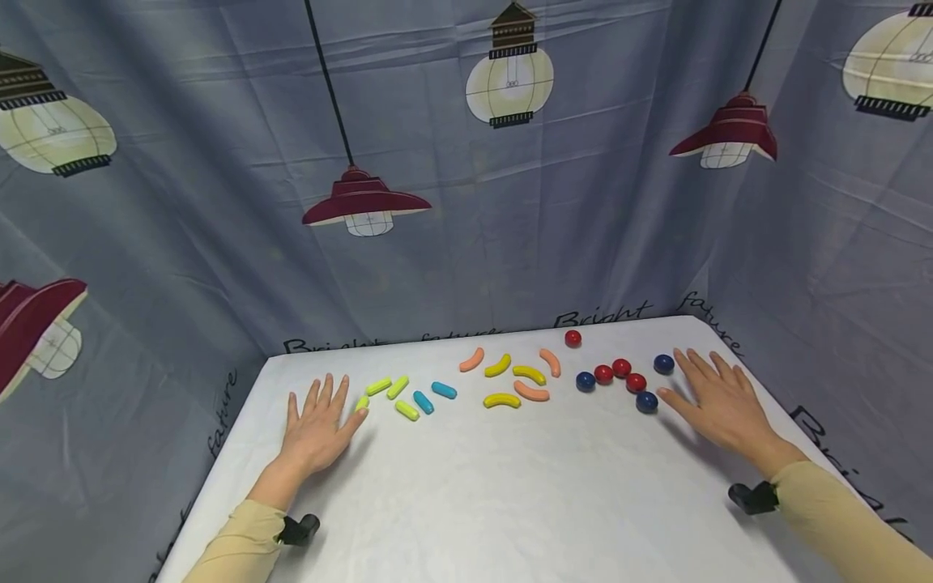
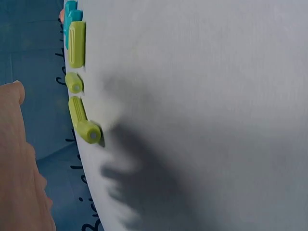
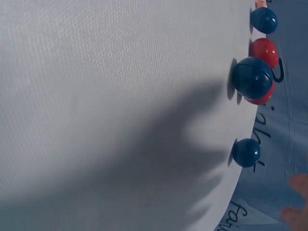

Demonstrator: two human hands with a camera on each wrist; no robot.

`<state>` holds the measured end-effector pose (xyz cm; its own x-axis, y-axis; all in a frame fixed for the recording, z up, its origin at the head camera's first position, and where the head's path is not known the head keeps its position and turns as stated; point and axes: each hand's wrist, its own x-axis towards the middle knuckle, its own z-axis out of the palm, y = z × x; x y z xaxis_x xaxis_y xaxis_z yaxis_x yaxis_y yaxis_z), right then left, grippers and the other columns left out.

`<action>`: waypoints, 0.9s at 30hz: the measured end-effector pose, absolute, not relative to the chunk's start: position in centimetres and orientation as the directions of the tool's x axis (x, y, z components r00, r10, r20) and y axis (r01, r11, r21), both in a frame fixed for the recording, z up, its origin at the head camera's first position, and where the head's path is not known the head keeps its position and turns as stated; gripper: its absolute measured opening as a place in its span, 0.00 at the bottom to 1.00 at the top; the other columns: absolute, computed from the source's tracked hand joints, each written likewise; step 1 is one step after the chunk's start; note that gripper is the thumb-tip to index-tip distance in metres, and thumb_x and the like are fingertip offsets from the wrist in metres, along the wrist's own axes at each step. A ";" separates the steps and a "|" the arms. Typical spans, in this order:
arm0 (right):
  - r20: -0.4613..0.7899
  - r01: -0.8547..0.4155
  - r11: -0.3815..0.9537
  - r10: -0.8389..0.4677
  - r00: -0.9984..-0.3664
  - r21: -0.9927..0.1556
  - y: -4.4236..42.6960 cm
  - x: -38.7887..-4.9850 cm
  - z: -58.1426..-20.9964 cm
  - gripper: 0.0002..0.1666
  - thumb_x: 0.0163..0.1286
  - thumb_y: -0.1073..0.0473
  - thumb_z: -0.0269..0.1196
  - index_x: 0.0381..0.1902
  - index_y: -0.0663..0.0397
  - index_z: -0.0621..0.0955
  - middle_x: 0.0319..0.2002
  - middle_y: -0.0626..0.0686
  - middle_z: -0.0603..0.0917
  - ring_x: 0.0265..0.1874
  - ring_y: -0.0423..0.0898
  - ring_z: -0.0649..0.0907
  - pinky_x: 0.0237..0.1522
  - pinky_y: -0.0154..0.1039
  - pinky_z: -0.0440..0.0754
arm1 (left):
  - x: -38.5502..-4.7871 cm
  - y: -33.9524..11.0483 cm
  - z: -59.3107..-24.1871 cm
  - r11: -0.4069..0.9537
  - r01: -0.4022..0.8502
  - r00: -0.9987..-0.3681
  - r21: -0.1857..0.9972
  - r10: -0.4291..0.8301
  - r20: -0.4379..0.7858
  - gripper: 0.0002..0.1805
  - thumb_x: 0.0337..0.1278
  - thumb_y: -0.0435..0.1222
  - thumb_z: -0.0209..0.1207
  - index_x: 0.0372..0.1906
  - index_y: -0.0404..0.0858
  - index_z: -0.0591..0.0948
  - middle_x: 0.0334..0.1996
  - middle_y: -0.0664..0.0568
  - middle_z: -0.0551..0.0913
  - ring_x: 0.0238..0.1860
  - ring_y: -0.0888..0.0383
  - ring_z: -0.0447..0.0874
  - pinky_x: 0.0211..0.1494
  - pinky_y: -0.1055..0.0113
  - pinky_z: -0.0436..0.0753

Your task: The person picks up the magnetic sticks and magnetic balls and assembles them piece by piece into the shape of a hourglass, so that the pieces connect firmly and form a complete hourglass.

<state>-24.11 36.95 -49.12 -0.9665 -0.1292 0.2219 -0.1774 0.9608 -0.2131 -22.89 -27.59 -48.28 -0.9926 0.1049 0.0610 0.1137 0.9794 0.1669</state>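
Capsules of lime green (image 1: 398,387), four in number, lie toward the far left of the white surface (image 1: 474,494), near the left hand (image 1: 316,429). That hand's grip is wide, with fingers and thumb spread. In the head view its thumb tip overlaps the leftmost green capsule, while the left wrist view shows the visible part of the hand apart from the capsules. Two blue capsules (image 1: 423,402) lie just right of the green ones.

Farther right, three yellow toy bananas (image 1: 502,400) lie loosely mixed with three salmon-pink curved pieces (image 1: 530,391), well apart from both hands. On the right side are four red balls (image 1: 636,382) and three dark-blue balls (image 1: 646,402). One red ball sits near the far edge; the other three stand close together, with a dark-blue ball at the left of them and another on their near side. The third dark-blue ball is farther right, near the fingertips of the right hand (image 1: 717,409). This hand's grip is wide too, its fingers fanned out, and its thumb points at the nearest dark-blue ball, just beside it.

Both arms wear beige sleeves (image 1: 845,518), with a small black device (image 1: 754,496) at each cuff. Behind the far edge hangs a grey-blue curtain (image 1: 583,210) printed with lamps and black lettering.
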 end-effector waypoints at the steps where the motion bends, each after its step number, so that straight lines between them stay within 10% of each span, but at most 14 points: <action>1: 0.223 -0.177 0.960 -0.128 -0.966 -0.217 36.9 -24.1 -49.1 0.54 0.74 0.29 0.52 0.81 0.59 0.53 0.75 0.73 0.58 0.73 0.77 0.51 0.71 0.73 0.31 | -23.0 -27.4 -48.3 0.980 0.115 -0.993 0.164 0.107 0.059 0.49 0.73 0.69 0.35 0.82 0.37 0.51 0.80 0.33 0.45 0.80 0.34 0.36 0.73 0.31 0.27; 27: 0.231 -0.147 0.944 -0.079 -0.970 -0.295 36.5 -23.6 -48.5 0.51 0.74 0.31 0.56 0.80 0.59 0.59 0.75 0.70 0.62 0.73 0.75 0.54 0.73 0.71 0.36 | -24.8 -24.5 -47.7 0.967 0.179 -0.984 0.179 0.173 0.045 0.48 0.73 0.68 0.37 0.82 0.39 0.51 0.80 0.34 0.46 0.80 0.35 0.37 0.74 0.32 0.28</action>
<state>-23.62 36.48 -48.48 -0.9698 -0.0793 0.2306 -0.1473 0.9442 -0.2947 -24.80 -24.47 -47.70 -0.9838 0.1734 0.0452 0.1787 0.9674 0.1793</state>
